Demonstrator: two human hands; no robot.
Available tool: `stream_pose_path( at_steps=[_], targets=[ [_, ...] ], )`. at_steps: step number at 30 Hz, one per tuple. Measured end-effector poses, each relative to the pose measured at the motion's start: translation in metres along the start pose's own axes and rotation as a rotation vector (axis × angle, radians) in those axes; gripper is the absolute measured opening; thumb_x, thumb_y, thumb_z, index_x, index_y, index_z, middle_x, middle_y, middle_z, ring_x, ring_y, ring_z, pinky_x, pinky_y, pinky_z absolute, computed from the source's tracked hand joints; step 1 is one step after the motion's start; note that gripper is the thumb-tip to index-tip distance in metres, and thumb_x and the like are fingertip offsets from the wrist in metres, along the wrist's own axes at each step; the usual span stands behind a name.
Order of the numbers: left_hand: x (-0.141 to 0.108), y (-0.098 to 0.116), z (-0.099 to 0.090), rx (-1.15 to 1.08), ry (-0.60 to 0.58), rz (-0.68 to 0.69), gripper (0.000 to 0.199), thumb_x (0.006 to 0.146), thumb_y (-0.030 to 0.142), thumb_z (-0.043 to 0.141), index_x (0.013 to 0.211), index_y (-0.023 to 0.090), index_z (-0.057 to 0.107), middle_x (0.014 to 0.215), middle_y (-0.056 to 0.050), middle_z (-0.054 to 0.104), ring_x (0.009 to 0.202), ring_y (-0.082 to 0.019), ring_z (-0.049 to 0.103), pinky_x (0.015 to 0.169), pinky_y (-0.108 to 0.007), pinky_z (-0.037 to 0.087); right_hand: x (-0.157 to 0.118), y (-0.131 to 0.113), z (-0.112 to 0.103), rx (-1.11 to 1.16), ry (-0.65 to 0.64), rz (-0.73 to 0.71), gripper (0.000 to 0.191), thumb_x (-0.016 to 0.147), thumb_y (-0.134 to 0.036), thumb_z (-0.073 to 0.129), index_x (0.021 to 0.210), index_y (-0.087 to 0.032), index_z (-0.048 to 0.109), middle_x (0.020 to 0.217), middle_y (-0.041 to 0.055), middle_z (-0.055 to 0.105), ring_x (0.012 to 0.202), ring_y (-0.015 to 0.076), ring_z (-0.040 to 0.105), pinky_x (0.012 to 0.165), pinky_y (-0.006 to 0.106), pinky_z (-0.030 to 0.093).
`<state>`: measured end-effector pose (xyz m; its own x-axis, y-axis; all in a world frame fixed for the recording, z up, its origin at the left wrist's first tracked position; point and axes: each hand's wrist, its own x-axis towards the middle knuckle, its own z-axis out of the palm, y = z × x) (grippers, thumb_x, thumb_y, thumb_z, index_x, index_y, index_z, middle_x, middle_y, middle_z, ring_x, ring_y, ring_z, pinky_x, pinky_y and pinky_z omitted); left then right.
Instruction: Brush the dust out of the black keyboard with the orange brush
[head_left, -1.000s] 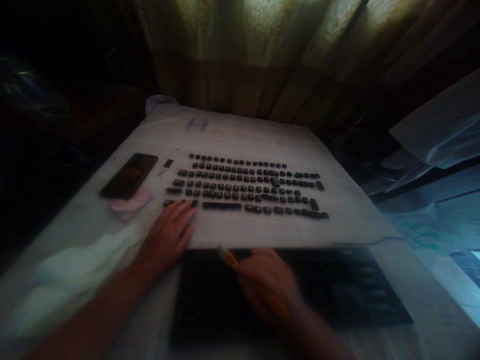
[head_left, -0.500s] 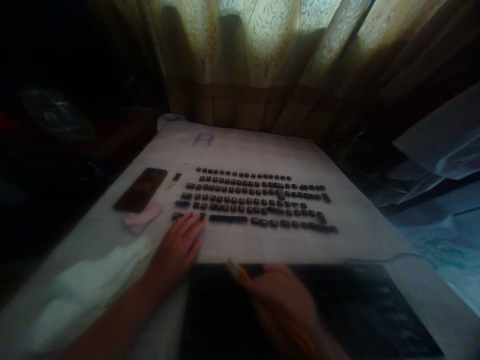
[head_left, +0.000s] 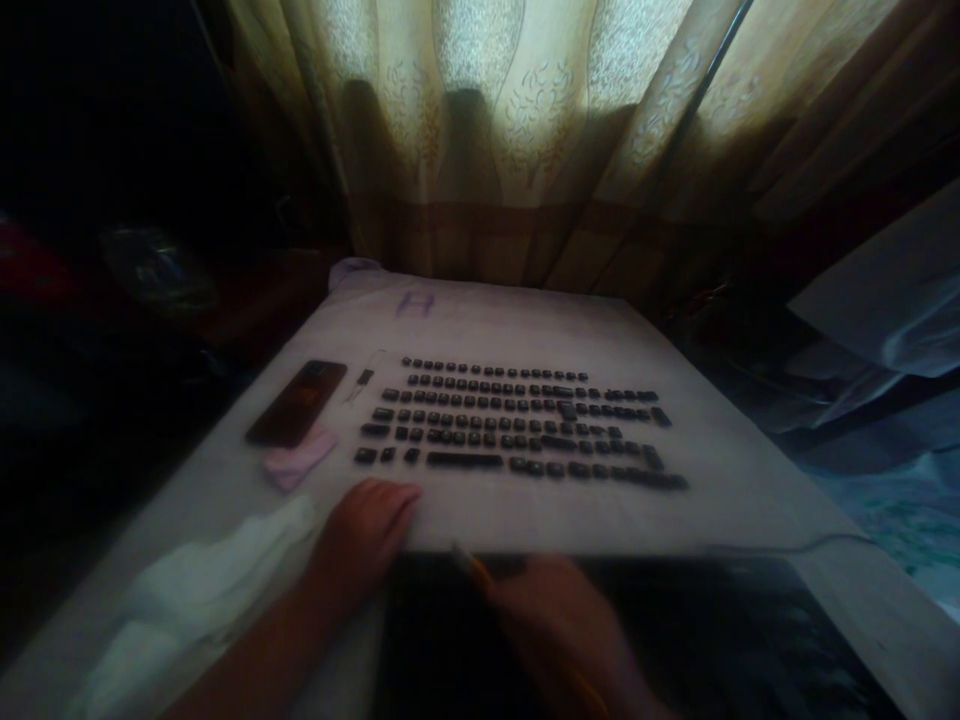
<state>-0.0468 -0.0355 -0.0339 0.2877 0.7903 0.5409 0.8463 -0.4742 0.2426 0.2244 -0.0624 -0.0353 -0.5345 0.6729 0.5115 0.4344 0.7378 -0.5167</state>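
Loose black keycaps (head_left: 465, 460) lie in several rows on the cloth-covered table. My left hand (head_left: 371, 520) is just below the lowest row at its left end, apart from the caps. Its fingers are curled together, and whatever they hold, if anything, is hidden. My right hand (head_left: 559, 610) is closed round a brush (head_left: 480, 577) with an orange handle and a pale tip that points up and left. Beneath that hand lies a dark keyboard base (head_left: 705, 630), its surface too dim to make out. The picture is blurred.
A phone (head_left: 298, 403) rests partly on a pink cloth (head_left: 300, 458) at the left. Near it lies a small tool (head_left: 365, 377) with a dark middle. A crumpled white cloth (head_left: 202, 580) is beside my left forearm. A cable (head_left: 795, 547) runs right. Curtains (head_left: 480, 170) hang behind.
My left hand has drawn back from the lower-left keycaps, and its fingers have curled in. The right hand keeps the brush over the keyboard base. The whole view has shifted slightly.
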Motion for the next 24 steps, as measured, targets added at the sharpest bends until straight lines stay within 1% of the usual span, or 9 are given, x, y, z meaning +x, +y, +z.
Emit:
stream_pose_path(
  at_steps=[5,11,14,18,21,22,24],
  targets=[
    [0.002,0.002,-0.003,-0.005,-0.04,-0.011,0.028,0.1,0.027,0.046,0.093,0.015,0.071,0.083,-0.007,0.075,0.076,-0.02,0.07,0.07,-0.034,0.057,0.001,-0.006,-0.003,-0.016,0.036,0.047,0.016,0.096,-0.022,0.061,0.104,-0.033,0.07,0.081,-0.0004,0.079,0.07,0.0179,0.074,0.079,0.034,0.058],
    [0.003,0.001,-0.003,-0.015,-0.053,-0.022,0.031,0.101,0.03,0.045,0.091,0.015,0.07,0.082,-0.007,0.074,0.076,-0.021,0.069,0.07,-0.036,0.056,0.004,-0.017,-0.007,-0.01,-0.021,0.016,0.018,0.095,-0.019,0.052,0.105,-0.026,0.066,0.083,0.0015,0.078,0.073,0.0176,0.072,0.087,0.038,0.054],
    [0.003,0.0,0.0,-0.024,-0.057,-0.026,0.03,0.1,0.03,0.046,0.092,0.015,0.071,0.082,-0.007,0.074,0.076,-0.021,0.068,0.072,-0.036,0.055,0.005,-0.021,-0.006,0.011,-0.026,0.018,0.018,0.094,-0.017,0.052,0.104,-0.024,0.065,0.083,0.0014,0.077,0.073,0.0168,0.071,0.088,0.038,0.053],
    [0.002,0.0,0.001,-0.018,-0.06,-0.032,0.03,0.1,0.03,0.046,0.091,0.015,0.071,0.082,-0.007,0.075,0.076,-0.022,0.068,0.073,-0.037,0.055,0.007,-0.023,-0.003,-0.02,-0.054,0.05,0.021,0.095,-0.015,0.051,0.107,-0.025,0.066,0.083,0.0022,0.077,0.073,0.0174,0.071,0.083,0.037,0.054],
    [0.003,0.0,0.0,-0.012,-0.073,-0.037,0.031,0.1,0.03,0.046,0.091,0.015,0.071,0.083,-0.007,0.075,0.077,-0.022,0.068,0.073,-0.037,0.055,0.014,-0.026,-0.007,-0.027,0.006,0.022,0.022,0.097,-0.015,0.05,0.107,-0.023,0.068,0.082,0.0029,0.077,0.07,0.0171,0.071,0.078,0.034,0.057],
    [0.003,0.0,0.0,-0.015,-0.08,-0.042,0.031,0.1,0.03,0.046,0.091,0.016,0.071,0.083,-0.007,0.075,0.077,-0.021,0.068,0.074,-0.037,0.055,0.018,-0.028,-0.01,-0.021,0.063,0.005,0.021,0.097,-0.015,0.05,0.106,-0.023,0.068,0.082,0.0032,0.077,0.069,0.0169,0.072,0.076,0.033,0.058],
    [0.003,0.001,-0.001,-0.031,-0.094,-0.054,0.031,0.1,0.03,0.045,0.092,0.017,0.072,0.085,-0.007,0.075,0.078,-0.021,0.067,0.075,-0.037,0.055,0.027,-0.032,-0.021,0.015,0.137,-0.021,0.021,0.096,-0.012,0.052,0.108,-0.022,0.066,0.084,0.0029,0.078,0.07,0.0161,0.073,0.075,0.031,0.058]
  ],
)
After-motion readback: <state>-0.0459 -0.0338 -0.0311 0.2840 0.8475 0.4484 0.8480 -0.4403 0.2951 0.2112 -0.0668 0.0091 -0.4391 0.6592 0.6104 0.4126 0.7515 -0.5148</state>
